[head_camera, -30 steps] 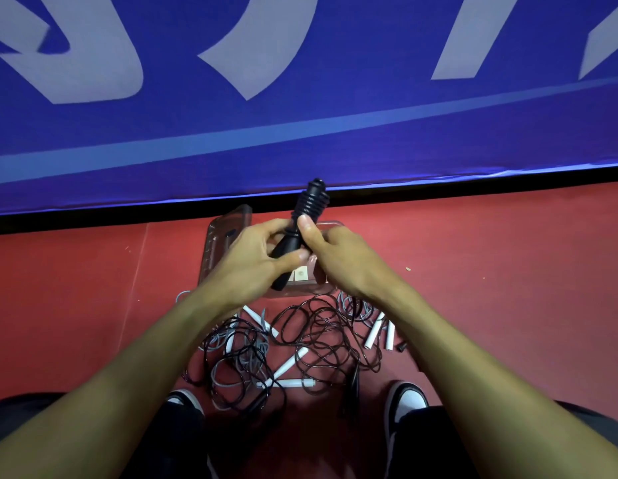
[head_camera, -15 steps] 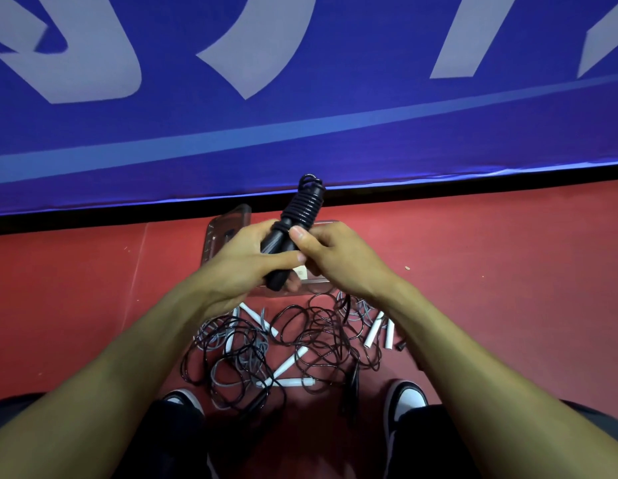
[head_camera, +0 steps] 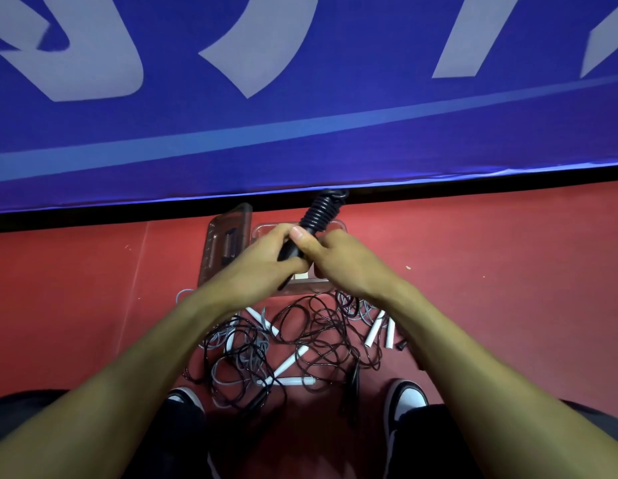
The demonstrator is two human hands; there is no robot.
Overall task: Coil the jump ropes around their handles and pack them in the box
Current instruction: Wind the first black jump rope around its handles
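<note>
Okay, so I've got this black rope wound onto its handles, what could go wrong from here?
Two risks, both guesses. The rope end at the top of the coiled black rope looks untucked, so if the left hand or right hand eases its grip, the coils could spring loose. Also, the loose rope pile lies tangled between your shoes, so pulling the next rope may drag others.
</note>
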